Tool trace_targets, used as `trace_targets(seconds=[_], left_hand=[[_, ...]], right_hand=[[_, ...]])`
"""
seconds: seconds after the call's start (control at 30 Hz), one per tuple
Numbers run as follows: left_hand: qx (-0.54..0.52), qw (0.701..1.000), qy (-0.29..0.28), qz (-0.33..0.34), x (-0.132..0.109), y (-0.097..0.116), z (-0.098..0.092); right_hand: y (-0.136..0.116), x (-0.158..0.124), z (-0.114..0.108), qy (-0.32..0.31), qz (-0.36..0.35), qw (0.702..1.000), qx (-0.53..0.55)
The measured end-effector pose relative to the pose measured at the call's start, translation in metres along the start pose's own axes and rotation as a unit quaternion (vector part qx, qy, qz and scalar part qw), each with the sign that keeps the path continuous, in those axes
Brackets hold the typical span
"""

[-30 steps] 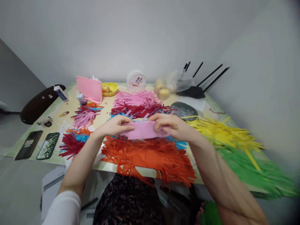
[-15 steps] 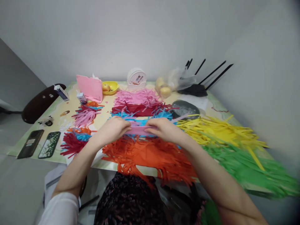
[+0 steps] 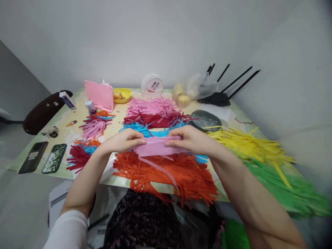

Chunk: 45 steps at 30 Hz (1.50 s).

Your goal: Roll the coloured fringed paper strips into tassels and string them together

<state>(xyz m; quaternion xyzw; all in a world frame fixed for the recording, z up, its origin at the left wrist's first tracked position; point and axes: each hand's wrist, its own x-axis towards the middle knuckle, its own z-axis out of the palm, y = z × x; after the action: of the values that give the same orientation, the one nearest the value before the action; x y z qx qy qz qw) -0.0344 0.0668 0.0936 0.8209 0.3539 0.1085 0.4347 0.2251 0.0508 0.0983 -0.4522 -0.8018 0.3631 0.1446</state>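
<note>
Between my two hands a pink fringed sheet (image 3: 155, 147) is stretched, with a thin strip dangling from its lower edge. My left hand (image 3: 128, 139) pinches its left end between thumb and fingers. On the right end, my right hand (image 3: 185, 139) has a similar pinch. Beneath the hands lies a spread of orange fringe (image 3: 166, 169), some of it hanging over the table's front edge. Just behind them is blue fringe (image 3: 160, 132), partly hidden by the held sheet. Farther back come a dark red fringed sheet (image 3: 155, 120) and another pink one (image 3: 151, 106).
Yellow fringe (image 3: 246, 143) and green fringe (image 3: 280, 183) cover the table's right side. Mixed-colour bundles (image 3: 81, 157), two phones (image 3: 33, 157) and a pink tablet case (image 3: 100, 97) are on the left. A yellow bowl (image 3: 126, 95) and dark tray (image 3: 204, 121) stand farther back.
The pink sheet has come slightly toward me and opened out taller, its loose strip now hanging down in front. My right hand has shifted a little to the right.
</note>
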Motion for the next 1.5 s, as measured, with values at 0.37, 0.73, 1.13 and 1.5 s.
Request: trace_targets(seconds=[0.37, 0.73, 1.13, 1.5], left_hand=[[-0.094, 0.981, 0.169, 0.024, -0.005, -0.016, 0.025], [-0.274, 0.932, 0.226, 0.068, -0.001, -0.029, 0.046], [-0.018, 0.946, 0.319, 0.057, 0.001, -0.012, 0.049], [-0.188, 0.958, 0.215, 0.023, 0.003, -0.017, 0.049]], right_hand=[[0.010, -0.016, 0.018, 0.144, -0.037, 0.984, 0.096], [0.029, -0.015, 0.045, 0.242, -0.089, 0.924, 0.282], [0.022, -0.020, 0.044, 0.302, -0.094, 0.948, 0.033], [0.027, -0.023, 0.050, 0.267, -0.013, 0.947, 0.178]])
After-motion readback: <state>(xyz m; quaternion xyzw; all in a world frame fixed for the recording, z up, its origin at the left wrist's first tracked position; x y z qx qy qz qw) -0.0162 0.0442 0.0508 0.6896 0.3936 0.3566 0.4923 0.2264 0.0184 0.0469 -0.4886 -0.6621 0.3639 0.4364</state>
